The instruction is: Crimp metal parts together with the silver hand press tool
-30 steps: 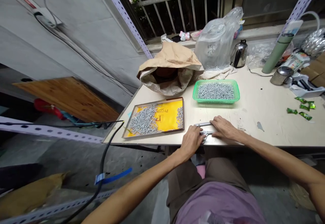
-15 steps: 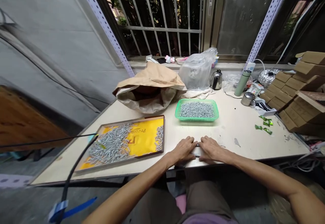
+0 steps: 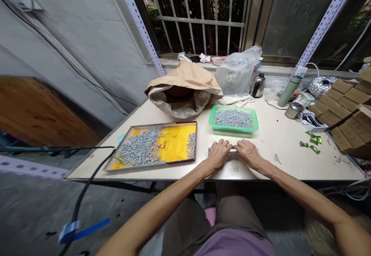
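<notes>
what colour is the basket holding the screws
Green, translucent plastic basket, clearest in the head view.

My left hand [image 3: 218,154] and my right hand [image 3: 247,153] palm down side by side, fingers [image 3: 224,144] spread forward, thumbs nearly meeting, both bare forearms stretched out, converging from below.

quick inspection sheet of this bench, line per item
surface: pale worktable, a few marks.
job's things: flat metal strip under both hands; green plastic basket of silver screws; framed yellow tray of screws.
clutter: brown paper sack, clear plastic bag, steel kettle, green flask, green wrappers, cardboard boxes.
grippers: left hand and right hand press flat on the strip.
cables: black cable, blue tape.
surroundings: barred window, grey wall.
</notes>
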The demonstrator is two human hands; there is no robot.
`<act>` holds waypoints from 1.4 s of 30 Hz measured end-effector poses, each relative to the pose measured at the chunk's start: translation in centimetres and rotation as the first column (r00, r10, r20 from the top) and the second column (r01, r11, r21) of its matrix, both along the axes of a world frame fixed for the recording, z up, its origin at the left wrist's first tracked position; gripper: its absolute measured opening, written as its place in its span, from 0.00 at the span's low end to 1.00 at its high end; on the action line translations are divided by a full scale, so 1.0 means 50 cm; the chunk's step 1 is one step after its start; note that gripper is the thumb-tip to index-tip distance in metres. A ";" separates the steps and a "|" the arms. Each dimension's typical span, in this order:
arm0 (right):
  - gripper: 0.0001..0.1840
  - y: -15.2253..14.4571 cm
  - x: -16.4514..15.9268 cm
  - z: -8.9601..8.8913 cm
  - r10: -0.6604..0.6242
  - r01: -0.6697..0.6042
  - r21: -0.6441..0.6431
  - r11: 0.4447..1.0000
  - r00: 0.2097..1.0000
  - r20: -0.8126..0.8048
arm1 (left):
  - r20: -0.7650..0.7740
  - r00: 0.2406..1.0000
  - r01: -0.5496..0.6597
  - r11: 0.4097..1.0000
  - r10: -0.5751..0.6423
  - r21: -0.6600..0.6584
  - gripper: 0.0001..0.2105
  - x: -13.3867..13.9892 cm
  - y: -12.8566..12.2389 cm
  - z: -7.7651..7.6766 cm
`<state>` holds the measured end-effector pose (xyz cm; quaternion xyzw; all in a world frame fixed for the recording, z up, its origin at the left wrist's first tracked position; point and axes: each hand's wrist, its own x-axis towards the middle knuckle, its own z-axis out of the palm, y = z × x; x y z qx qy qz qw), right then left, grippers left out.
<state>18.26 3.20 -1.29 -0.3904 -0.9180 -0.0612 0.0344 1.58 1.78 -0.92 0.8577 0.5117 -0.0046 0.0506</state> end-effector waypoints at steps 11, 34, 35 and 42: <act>0.13 0.011 0.025 -0.030 0.043 -0.044 -0.240 0.970 0.999 -0.006 | 0.066 0.998 0.011 0.988 -0.001 -0.154 0.14 0.006 0.006 -0.032; 0.11 0.018 -0.168 -0.087 0.368 -0.430 -0.368 0.824 0.901 -0.229 | 0.475 0.693 -0.593 0.803 0.542 -0.051 0.13 -0.208 -0.193 -0.057; 0.11 0.020 -0.172 -0.087 0.318 -0.424 -0.383 0.821 0.896 -0.309 | 0.479 0.671 -0.623 0.781 0.565 -0.047 0.13 -0.229 -0.190 -0.057; 0.16 0.055 -0.161 -0.013 -0.129 -0.181 -0.313 0.932 0.642 -0.756 | 0.283 0.549 -0.823 0.568 0.786 0.017 0.11 -0.381 -0.121 -0.032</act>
